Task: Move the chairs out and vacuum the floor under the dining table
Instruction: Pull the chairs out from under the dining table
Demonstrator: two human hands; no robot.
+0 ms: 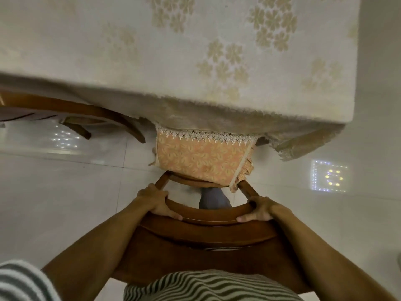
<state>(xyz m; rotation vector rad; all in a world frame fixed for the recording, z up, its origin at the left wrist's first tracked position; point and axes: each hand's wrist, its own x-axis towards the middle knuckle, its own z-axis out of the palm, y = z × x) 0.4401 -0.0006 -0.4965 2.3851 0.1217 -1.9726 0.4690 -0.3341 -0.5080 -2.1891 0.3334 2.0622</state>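
A brown wooden chair (208, 213) stands right in front of me, its curved top rail at the lower middle. My left hand (156, 202) grips the left end of that rail and my right hand (260, 208) grips the right end. The chair's seat has an orange patterned cushion (201, 157) with a lace edge, and its front is tucked under the dining table (173, 51). A cream tablecloth with pale flower patterns covers the table and hangs over the seat's front. No vacuum cleaner is in view.
A second wooden chair (71, 109) stands at the left, pushed under the table. Glossy white floor tiles (65, 192) spread to both sides, with a light reflection (329, 175) at the right. My striped shirt fills the bottom edge.
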